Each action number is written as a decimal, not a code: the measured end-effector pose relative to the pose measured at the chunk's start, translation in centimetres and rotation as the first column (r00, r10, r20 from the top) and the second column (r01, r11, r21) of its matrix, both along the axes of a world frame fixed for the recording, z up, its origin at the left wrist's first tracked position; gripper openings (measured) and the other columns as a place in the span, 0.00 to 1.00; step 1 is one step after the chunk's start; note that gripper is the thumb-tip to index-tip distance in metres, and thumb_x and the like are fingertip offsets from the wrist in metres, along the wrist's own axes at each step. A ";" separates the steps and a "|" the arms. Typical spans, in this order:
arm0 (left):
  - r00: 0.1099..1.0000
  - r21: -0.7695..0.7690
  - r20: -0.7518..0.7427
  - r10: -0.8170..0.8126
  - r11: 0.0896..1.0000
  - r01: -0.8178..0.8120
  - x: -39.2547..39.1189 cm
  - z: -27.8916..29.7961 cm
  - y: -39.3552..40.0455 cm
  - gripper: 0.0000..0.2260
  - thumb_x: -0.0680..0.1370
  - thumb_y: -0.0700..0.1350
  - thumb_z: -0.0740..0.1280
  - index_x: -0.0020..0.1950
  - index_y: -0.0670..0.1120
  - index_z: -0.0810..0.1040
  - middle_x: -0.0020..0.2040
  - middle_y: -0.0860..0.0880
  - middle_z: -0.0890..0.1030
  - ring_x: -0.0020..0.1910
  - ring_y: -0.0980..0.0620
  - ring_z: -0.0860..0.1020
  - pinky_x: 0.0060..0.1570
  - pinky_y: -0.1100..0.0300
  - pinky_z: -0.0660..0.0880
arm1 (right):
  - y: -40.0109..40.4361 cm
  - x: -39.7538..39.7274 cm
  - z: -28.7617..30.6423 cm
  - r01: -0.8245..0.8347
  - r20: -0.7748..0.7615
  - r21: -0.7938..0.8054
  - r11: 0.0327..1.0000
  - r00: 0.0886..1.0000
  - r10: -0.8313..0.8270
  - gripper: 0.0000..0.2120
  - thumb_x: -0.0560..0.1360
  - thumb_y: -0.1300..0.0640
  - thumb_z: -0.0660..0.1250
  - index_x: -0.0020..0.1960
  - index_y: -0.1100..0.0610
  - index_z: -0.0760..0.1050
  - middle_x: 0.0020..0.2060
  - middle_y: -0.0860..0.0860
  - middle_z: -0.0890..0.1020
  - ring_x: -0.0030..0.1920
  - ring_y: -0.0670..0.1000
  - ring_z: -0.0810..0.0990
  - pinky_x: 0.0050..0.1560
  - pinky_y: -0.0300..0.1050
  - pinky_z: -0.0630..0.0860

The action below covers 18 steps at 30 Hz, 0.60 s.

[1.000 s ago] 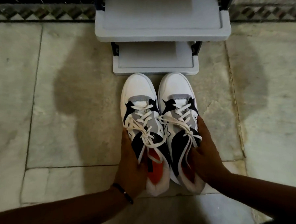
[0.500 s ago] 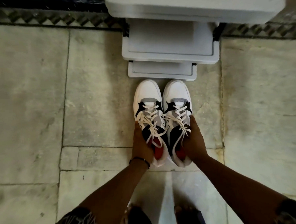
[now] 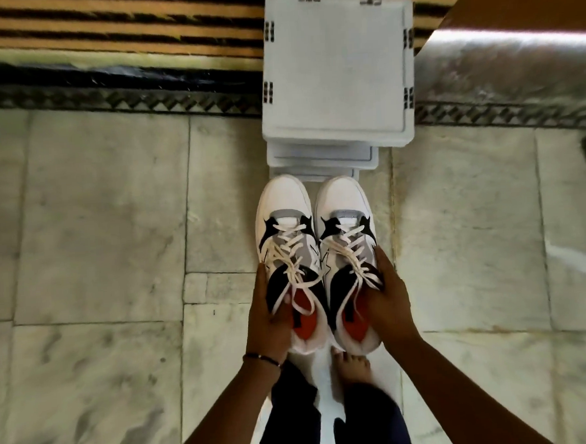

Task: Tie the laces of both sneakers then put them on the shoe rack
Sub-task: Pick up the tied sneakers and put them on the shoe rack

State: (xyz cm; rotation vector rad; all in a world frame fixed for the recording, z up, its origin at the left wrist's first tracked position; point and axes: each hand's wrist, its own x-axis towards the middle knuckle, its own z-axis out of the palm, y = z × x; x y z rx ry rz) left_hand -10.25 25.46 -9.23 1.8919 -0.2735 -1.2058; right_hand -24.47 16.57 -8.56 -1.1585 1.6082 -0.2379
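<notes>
Two white, grey and black sneakers with orange insoles are held side by side above the floor, toes pointing at the rack. My left hand (image 3: 267, 311) grips the outer side of the left sneaker (image 3: 286, 222). My right hand (image 3: 388, 295) grips the outer side of the right sneaker (image 3: 342, 212). Both have white laces tied in loose bows over the tongues. The white tiered shoe rack (image 3: 336, 66) stands just beyond the toes, seen from above, its lower shelves stepping out toward me.
Pale marble floor tiles (image 3: 92, 232) spread left and right. A striped yellow and black mat (image 3: 115, 27) lies behind a dark patterned border. A shiny metal surface (image 3: 507, 71) sits right of the rack. My bare foot (image 3: 351, 364) and dark trousers show below the sneakers.
The view has risen, so the rack's top shelf now shows from above. Both hands have lifted the sneakers off the floor, still gripping them the same way.
</notes>
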 end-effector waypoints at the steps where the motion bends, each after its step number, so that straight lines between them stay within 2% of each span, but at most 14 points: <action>1: 1.000 -0.022 -0.012 0.014 1.000 -0.014 0.4 1.6 0.2 0.26 0.75 0.33 0.61 0.62 0.60 0.63 0.56 0.62 0.74 0.51 0.77 0.72 0.49 0.80 0.69 | 0.1 0.3 2.1 0.025 0.026 -0.013 1.000 0.999 -0.025 0.30 0.71 0.66 0.60 0.70 0.45 0.64 0.56 0.46 0.80 0.54 0.45 0.79 0.53 0.38 0.71; 3: 0.999 -0.058 -0.032 0.030 0.998 -0.031 1.1 4.3 0.4 0.28 0.74 0.31 0.61 0.63 0.60 0.64 0.57 0.63 0.74 0.52 0.76 0.73 0.49 0.79 0.70 | 0.3 0.8 5.8 0.072 0.087 -0.045 0.996 0.994 -0.068 0.31 0.71 0.68 0.59 0.68 0.43 0.64 0.52 0.40 0.79 0.48 0.33 0.79 0.47 0.26 0.71; 5: 0.998 -0.111 -0.038 0.051 0.992 -0.054 1.8 6.3 0.1 0.27 0.74 0.32 0.62 0.65 0.59 0.64 0.58 0.61 0.74 0.54 0.73 0.73 0.48 0.78 0.71 | 0.2 1.2 8.3 0.104 0.139 -0.062 0.993 0.986 -0.095 0.33 0.70 0.73 0.58 0.68 0.45 0.64 0.49 0.35 0.77 0.45 0.27 0.77 0.42 0.21 0.71; 7: 0.997 -0.157 -0.053 0.052 0.986 -0.059 2.5 8.1 -0.7 0.27 0.74 0.35 0.64 0.68 0.55 0.64 0.61 0.58 0.73 0.57 0.70 0.72 0.49 0.78 0.71 | -0.3 1.5 10.1 0.135 0.182 -0.066 0.989 0.976 -0.122 0.35 0.69 0.75 0.59 0.69 0.47 0.66 0.50 0.37 0.79 0.47 0.30 0.79 0.43 0.24 0.74; 10: 0.998 -0.202 -0.049 0.048 0.978 -0.057 3.4 9.4 -2.1 0.25 0.74 0.38 0.65 0.69 0.53 0.63 0.63 0.56 0.73 0.59 0.65 0.72 0.50 0.75 0.73 | -1.7 2.1 11.3 0.154 0.223 -0.074 0.985 0.966 -0.134 0.34 0.65 0.69 0.62 0.69 0.47 0.68 0.54 0.46 0.83 0.52 0.41 0.81 0.51 0.36 0.78; 12: 0.998 -0.212 -0.050 0.036 0.976 -0.046 4.2 9.5 -3.7 0.26 0.74 0.41 0.65 0.70 0.53 0.63 0.66 0.54 0.73 0.63 0.58 0.73 0.56 0.68 0.74 | -3.3 2.8 11.5 0.156 0.228 -0.078 0.985 0.964 -0.135 0.35 0.62 0.66 0.61 0.68 0.47 0.69 0.54 0.48 0.83 0.53 0.44 0.82 0.51 0.37 0.77; 14: 0.999 -0.222 -0.043 0.024 0.975 -0.033 5.0 8.9 -5.7 0.26 0.74 0.41 0.65 0.71 0.51 0.62 0.67 0.51 0.72 0.64 0.55 0.72 0.58 0.65 0.74 | -5.3 3.6 11.0 0.152 0.230 -0.078 0.985 0.964 -0.131 0.36 0.61 0.66 0.60 0.68 0.48 0.69 0.55 0.48 0.83 0.54 0.46 0.81 0.51 0.37 0.77; 16: 1.000 -0.215 -0.018 0.016 0.977 -0.020 5.8 8.1 -7.8 0.26 0.74 0.41 0.65 0.71 0.52 0.62 0.67 0.52 0.72 0.64 0.55 0.72 0.55 0.71 0.73 | -7.5 4.5 10.3 0.142 0.236 -0.084 0.986 0.964 -0.119 0.34 0.65 0.69 0.61 0.68 0.48 0.68 0.56 0.49 0.82 0.55 0.46 0.80 0.51 0.36 0.76; 18: 1.000 -0.209 -0.011 0.009 0.978 -0.012 6.5 7.3 -10.3 0.26 0.75 0.41 0.64 0.71 0.52 0.61 0.65 0.53 0.72 0.63 0.56 0.72 0.51 0.77 0.72 | -10.0 5.2 9.5 0.137 0.230 -0.100 0.986 0.967 -0.111 0.32 0.69 0.73 0.60 0.67 0.48 0.71 0.53 0.46 0.83 0.52 0.41 0.81 0.46 0.31 0.77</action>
